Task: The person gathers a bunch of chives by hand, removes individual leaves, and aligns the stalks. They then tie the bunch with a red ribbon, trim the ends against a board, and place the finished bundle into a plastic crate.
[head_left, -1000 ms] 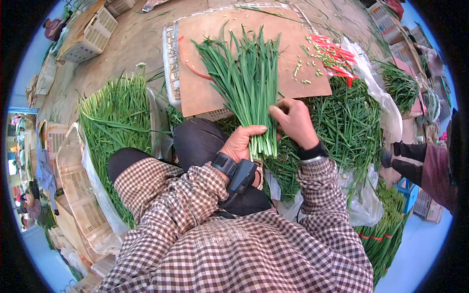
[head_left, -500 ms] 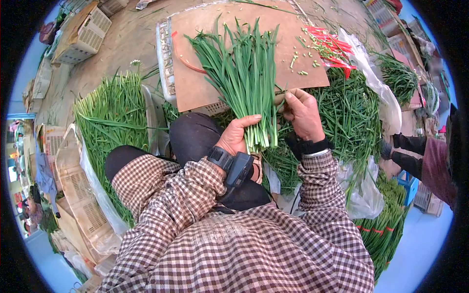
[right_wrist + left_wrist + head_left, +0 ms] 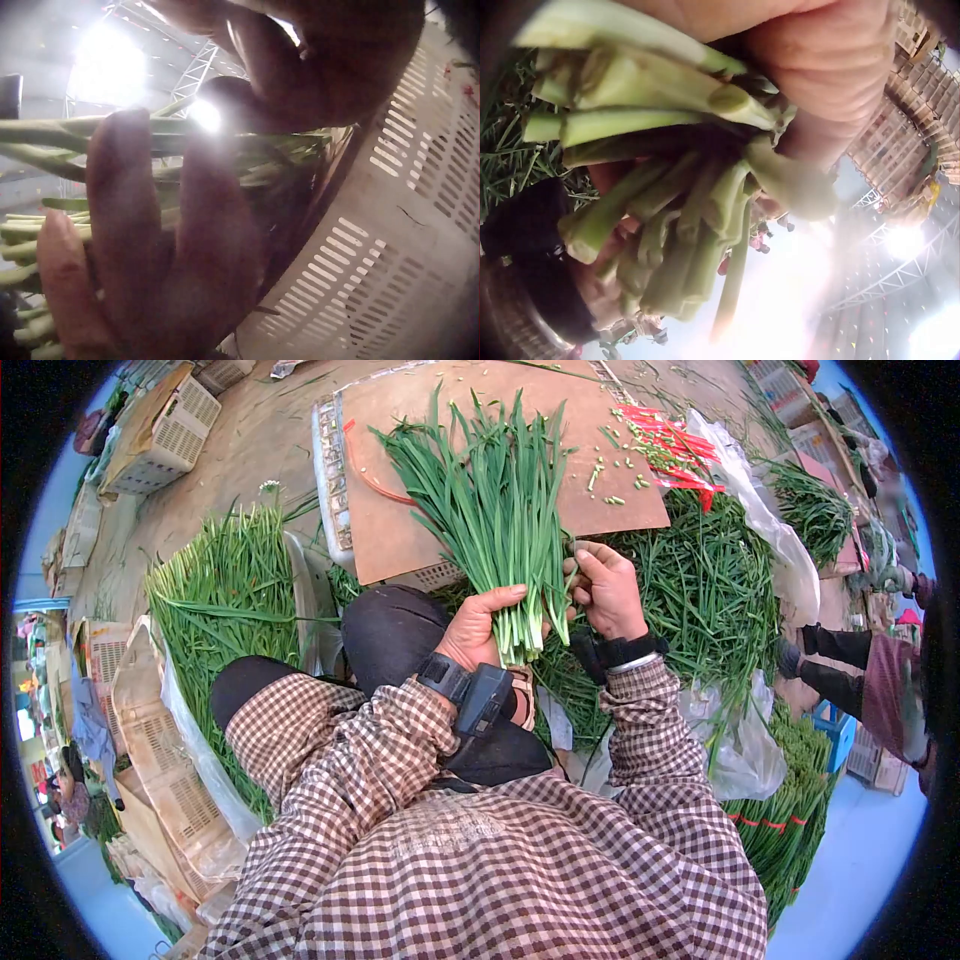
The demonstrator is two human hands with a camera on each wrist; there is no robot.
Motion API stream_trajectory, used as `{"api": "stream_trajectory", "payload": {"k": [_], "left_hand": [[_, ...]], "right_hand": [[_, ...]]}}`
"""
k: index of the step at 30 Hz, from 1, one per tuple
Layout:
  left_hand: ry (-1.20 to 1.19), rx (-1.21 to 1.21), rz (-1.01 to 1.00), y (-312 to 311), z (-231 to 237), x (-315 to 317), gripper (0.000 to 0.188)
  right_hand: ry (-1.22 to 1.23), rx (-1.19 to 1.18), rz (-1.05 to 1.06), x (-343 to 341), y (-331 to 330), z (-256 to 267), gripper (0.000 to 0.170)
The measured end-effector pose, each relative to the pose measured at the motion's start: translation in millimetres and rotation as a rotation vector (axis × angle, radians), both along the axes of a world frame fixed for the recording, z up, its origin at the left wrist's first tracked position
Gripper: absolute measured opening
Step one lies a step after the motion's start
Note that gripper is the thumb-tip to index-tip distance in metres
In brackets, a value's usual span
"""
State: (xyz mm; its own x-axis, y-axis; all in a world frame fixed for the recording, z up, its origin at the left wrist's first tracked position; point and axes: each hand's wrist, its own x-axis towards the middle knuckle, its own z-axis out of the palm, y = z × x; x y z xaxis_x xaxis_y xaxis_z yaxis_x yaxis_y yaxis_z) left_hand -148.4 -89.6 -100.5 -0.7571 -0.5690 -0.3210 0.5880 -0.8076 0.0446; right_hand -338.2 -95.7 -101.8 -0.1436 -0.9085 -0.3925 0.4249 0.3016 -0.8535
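Observation:
A thick bunch of garlic chives lies with its leaves spread over a brown board and its pale stalks toward the person. My left hand grips it near the cut ends, the thumb across the top. In the left wrist view those cut ends jut out below the palm, at uneven lengths. At the bunch's right edge, my right hand pinches a few stalks that stand slightly apart from the others. Its curled fingers lie across green stalks in the right wrist view.
The board tops a white slotted crate. Red strips and small clippings lie at its right. Loose chives are heaped below. More chives stand at left, tied bundles lower right. Another person's legs show at right.
My right hand has drawn slightly away from the bunch and come back to its right edge, where some stalks now splay outward. The left hand keeps its grip; the head view has shifted a little.

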Motion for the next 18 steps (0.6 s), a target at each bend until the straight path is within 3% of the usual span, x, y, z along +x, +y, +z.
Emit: {"api": "stream_trajectory", "payload": {"k": [3,7,9,11,13,14,17,18], "left_hand": [[-0.001,0.0,-0.001,-1,2,-2,0.045],[-0.03,0.044,0.014,-1,6,-3,0.047],[0.028,0.018,-0.012,-2,-2,-1,0.049],[0.032,-0.007,-0.009,-2,-11,2,0.047],[-0.012,-0.03,0.015,-1,-17,4,0.041],[-0.005,-0.029,0.013,-1,-21,4,0.04],[-0.019,-0.02,0.038,-3,-16,4,0.038],[-0.046,-0.011,0.061,-1,-11,1,0.038]], "right_hand": [[0.18,-0.004,0.004,13,2,12,0.02],[0.761,-0.347,0.072,6,5,5,0.026],[0.881,-0.351,0.047,-6,9,19,0.023],[0.864,-0.256,0.241,-4,20,42,0.021],[1.124,-0.542,0.28,8,28,40,0.018],[1.16,-0.449,0.335,16,30,42,0.017],[1.102,-0.564,0.225,20,27,25,0.012],[0.881,-0.472,0.176,20,27,24,0.01]]}}
